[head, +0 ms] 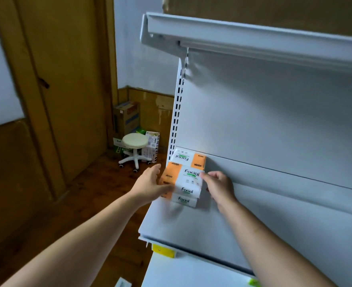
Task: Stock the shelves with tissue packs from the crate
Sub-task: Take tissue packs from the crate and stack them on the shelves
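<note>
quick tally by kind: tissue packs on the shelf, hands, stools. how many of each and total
tissue packs: 4 showing, three stacked in front and one behind, on the shelf
hands: 2, left hand and right hand
white stool: 1
total: 7

A stack of tissue packs sits at the rear left of the shelf, in front of another tissue pack. The left hand touches its left end and the right hand pinches its right end. On the floor left of the shelf stands a stool, with cardboard boxes behind it.
</note>
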The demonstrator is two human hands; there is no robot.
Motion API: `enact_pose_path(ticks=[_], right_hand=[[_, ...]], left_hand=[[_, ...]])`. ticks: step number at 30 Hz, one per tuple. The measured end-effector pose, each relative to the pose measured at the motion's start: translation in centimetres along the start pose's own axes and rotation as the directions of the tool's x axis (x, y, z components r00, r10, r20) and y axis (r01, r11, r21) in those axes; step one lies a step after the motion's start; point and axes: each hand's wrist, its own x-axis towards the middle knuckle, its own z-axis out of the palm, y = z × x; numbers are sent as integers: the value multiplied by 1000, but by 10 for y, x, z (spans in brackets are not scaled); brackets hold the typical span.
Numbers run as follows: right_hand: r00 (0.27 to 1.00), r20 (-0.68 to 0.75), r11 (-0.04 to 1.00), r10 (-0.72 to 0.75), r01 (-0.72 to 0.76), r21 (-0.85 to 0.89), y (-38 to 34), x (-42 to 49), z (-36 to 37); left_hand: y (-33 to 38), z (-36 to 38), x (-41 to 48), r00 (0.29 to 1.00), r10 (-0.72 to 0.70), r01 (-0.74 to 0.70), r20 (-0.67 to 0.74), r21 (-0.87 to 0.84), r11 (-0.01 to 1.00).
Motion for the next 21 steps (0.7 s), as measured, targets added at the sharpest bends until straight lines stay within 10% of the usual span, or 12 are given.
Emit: enact_pose_path(ticks=[10,21], right_hand=[[933,250,950,-258,197,242,-36,-72,-2],[569,781,967,-256,146,211,-3,-238,92]], left_hand=[[28,4,-79,839,-118,41,-532,-155,987],[-65,-2,-282,527,-458,471,-716,-203,859]])
